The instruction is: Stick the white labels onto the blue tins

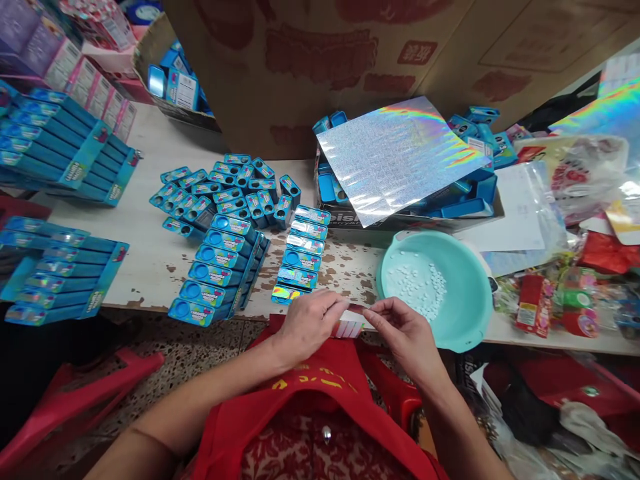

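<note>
In front of the red apron [320,363], my left hand [311,323] holds a small red-and-white printed piece [350,327] by its left side. My right hand [407,333] pinches its upper right corner between thumb and fingers. Stripes show on its pale face; whether it is a card or a flat box I cannot tell. Just beyond my left hand lies a row of small blue boxes [303,260], some with shiny tops. A turquoise basin [470,300] with many small white pellets [427,287] is beside my right hand.
Stacked blue boxes [213,273] stand at the table's front edge, with loose ones [240,180] behind. A holographic sheet [400,157] lies across a carton [415,217] of blue boxes. A large cardboard box [320,80] stands behind. Plastic bags and wrapped packets [535,303] crowd the right.
</note>
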A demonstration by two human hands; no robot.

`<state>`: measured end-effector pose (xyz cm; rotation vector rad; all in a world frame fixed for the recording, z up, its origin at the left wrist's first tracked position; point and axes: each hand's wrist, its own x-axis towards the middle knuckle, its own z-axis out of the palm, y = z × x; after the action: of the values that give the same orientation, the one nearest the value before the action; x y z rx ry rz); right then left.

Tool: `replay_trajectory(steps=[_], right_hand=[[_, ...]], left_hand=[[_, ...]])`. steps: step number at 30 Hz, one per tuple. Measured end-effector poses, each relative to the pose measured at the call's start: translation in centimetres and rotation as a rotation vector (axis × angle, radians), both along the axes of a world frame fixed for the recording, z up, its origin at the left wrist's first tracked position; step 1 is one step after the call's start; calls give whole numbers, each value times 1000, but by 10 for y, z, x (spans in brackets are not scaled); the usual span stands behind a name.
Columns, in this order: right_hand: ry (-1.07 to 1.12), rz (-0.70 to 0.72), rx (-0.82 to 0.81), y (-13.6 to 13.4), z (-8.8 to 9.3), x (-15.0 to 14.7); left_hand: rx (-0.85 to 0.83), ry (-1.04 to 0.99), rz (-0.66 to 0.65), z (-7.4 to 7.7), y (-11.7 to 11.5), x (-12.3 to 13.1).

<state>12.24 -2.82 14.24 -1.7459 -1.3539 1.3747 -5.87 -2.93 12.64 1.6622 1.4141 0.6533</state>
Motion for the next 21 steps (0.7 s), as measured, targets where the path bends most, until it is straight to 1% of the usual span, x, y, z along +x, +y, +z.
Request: replay_trajectory(steps=[2, 4, 6, 8, 11, 14, 18, 21], right_hand=[[19, 51, 40, 10, 1, -16], [56, 102, 61, 23, -2, -37], [99, 140, 78, 38, -9, -60], [131, 171, 90, 54, -18, -80], [131, 209, 91, 72, -32, -100], [78, 228, 99, 79, -39, -108], [-68, 219, 128, 80, -39, -109], [-209, 242, 172, 79, -37, -111]], left_hand=[[50, 30, 100, 4, 3, -15], [64, 39, 244, 5, 8, -33], [59, 34, 368, 3, 17, -51], [40, 44, 426, -1, 28, -69], [-1, 123, 398, -8, 44, -89], [-34, 207, 322, -12, 57, -98], [-39, 329, 243, -15, 62, -96], [-51, 487, 234, -19, 60, -90]])
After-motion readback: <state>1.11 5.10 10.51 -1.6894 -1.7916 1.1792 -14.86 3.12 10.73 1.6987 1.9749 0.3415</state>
